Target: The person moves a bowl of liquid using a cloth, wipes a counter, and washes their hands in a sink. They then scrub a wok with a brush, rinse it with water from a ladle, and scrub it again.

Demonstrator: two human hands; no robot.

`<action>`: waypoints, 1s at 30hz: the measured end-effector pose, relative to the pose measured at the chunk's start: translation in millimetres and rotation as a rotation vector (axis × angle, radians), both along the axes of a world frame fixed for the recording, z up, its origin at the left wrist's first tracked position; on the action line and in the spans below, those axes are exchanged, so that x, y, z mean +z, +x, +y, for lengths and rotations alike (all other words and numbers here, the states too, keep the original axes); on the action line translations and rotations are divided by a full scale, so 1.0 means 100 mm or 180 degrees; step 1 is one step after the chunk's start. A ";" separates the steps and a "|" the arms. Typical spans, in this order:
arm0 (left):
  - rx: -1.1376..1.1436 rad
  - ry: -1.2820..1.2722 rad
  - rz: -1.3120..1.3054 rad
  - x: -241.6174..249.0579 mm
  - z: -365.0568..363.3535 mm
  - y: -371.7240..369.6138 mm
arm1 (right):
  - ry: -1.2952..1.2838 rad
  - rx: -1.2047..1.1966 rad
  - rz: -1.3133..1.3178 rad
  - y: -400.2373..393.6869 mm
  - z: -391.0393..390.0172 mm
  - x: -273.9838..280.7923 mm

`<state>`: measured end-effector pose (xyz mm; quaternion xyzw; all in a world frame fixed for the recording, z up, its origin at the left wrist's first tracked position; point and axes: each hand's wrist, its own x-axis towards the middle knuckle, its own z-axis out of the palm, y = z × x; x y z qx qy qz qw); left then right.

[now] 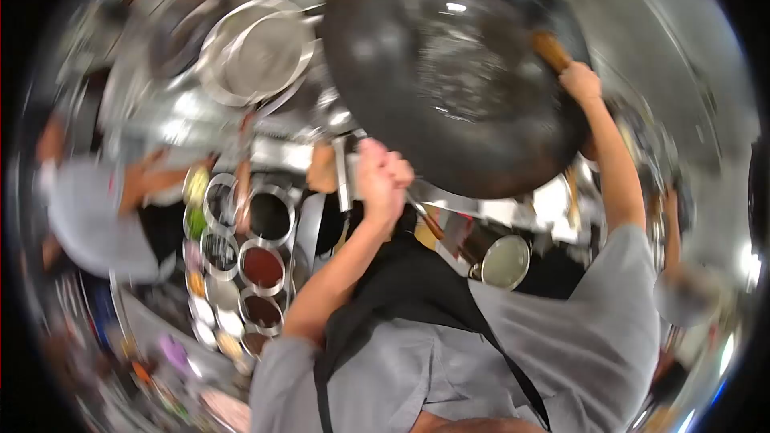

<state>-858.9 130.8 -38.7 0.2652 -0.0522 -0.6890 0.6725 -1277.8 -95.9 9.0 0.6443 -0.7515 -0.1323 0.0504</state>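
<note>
A large dark wok [377, 72] fills the upper middle, with shiny liquid [461, 72] in its bottom. My right hand [581, 82] is closed around a short brown tool [551, 50] that looks like a bamboo wok brush, its end inside the right rim. Beside the wok's lower left edge, my left hand [383, 180] forms a blurred fist; what lies in it is hidden. Close by that fist, a thin handle with a wooden end [431, 226] slants down to the right. Just left of it stands a pale metal handle [343, 172].
Metal strainers [269, 52] sit at the upper left. Several round containers of sauces and ingredients [262, 267] stand in rows at left. A pale pot [505, 262] is below the wok. One co-worker [100, 212] works at far left, another [688, 293] at far right.
</note>
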 end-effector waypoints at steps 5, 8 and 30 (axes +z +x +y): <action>0.0093 0.0189 0.0036 0.01 -0.01 -0.02 | -0.0411 0.0307 -0.1140 2.07 -1.06 -0.29; 0.0091 0.0207 0.0013 -0.03 -0.02 -0.02 | -0.0058 0.0907 -0.1330 2.91 -0.52 -0.26; 0.0065 0.0165 0.0134 -0.06 -0.02 -0.05 | -0.0236 0.1245 -0.1085 2.61 -0.32 -0.47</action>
